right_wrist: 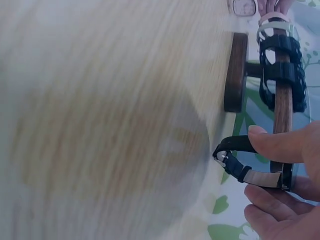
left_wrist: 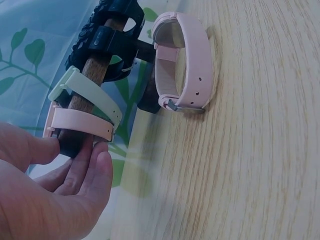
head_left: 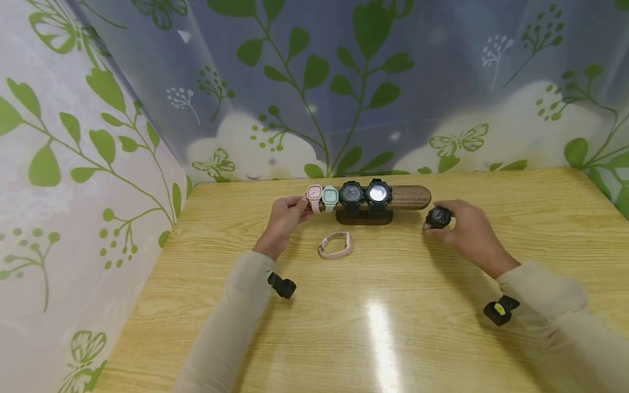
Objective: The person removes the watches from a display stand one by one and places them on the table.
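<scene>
One end of the wooden bar (head_left: 410,197), the left, is gripped by the left hand (head_left: 287,217), fingers curled beneath. The bar's long axis runs left to right across the table (head_left: 314,316). Looped round it from that end come a pink watch (head_left: 314,192) and a mint watch (head_left: 331,195); on the table in front of them, a pale pink watch (head_left: 349,243) lies on its side, strap fastened. Next along the bar, above the dark base (head_left: 365,218), sit a plain-faced black watch (head_left: 351,194) and a glare-lit black watch (head_left: 378,192). Wood shows from there to the rounded right end. Just beside that end, slightly nearer the person, the right hand (head_left: 469,226) pinches a smaller black watch (head_left: 439,216) between thumb and fingers; its closed loop seems to open roughly along the bar. Whether the tip is inside the loop, I cannot tell.
</scene>
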A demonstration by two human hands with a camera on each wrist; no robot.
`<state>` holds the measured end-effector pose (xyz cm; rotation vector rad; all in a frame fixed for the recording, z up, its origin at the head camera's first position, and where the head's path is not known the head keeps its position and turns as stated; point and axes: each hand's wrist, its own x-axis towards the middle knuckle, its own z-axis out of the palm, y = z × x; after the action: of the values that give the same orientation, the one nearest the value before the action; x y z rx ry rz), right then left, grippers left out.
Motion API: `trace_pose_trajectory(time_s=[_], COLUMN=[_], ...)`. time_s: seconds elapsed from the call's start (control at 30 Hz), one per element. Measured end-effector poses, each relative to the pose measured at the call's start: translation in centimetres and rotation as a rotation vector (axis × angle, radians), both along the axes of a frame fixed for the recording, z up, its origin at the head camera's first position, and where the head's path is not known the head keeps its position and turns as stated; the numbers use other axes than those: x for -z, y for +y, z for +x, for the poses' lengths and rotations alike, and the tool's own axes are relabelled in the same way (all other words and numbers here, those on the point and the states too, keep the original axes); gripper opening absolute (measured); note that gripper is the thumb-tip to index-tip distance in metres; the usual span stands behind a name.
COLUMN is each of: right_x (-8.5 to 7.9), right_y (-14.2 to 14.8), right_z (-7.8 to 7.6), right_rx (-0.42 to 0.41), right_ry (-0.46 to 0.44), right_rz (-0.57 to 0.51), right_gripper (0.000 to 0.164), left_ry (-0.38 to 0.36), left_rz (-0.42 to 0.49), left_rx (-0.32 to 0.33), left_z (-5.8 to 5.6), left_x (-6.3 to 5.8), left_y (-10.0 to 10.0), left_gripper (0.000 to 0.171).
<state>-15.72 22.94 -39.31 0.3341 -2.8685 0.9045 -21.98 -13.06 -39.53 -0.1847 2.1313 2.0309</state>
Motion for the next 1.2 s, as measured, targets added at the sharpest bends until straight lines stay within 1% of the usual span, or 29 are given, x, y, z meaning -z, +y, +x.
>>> trace_pose_trajectory(time_s=[0.17, 0.37, 0.57, 0.67, 0.97, 1.2], right_x=[0.3, 0.6, 0.7, 0.9, 1.6, 1.9], right_y=[-0.9, -1.9, -3.0, -3.6, -5.4, -6.6], right_z=[0.3, 0.4, 0.7, 0.8, 0.8, 0.7], right_rx=[0.011, 0.006, -0.007, -0.019, -0.081, -0.102], right_ry=[-0.052, -0.061, -0.101, -0.114, -0.108, -0.101], right_rz=[-0.045, -0.059, -0.107, -0.112, -0.138, -0.143], right_gripper=[0.065, 0.061, 0.063, 0.062, 0.058, 0.058], left_ry=[0.002, 0.011, 0.011, 0.009, 0.012, 0.012], left_rz=[-0.001, -0.001, 0.009, 0.015, 0.005, -0.002], left_rx=[-0.003, 0.002, 0.004, 0.004, 0.0, 0.008], left_z=[0.0, 0.0, 0.1, 0.0, 0.0, 0.0], left_x=[0.0, 0.1, 0.0, 0.0, 0.0, 0.1], left_y=[0.0, 0.0, 0.0, 0.0, 0.0, -0.1], left_gripper=[0.036, 0.036, 0.036, 0.036, 0.035, 0.036])
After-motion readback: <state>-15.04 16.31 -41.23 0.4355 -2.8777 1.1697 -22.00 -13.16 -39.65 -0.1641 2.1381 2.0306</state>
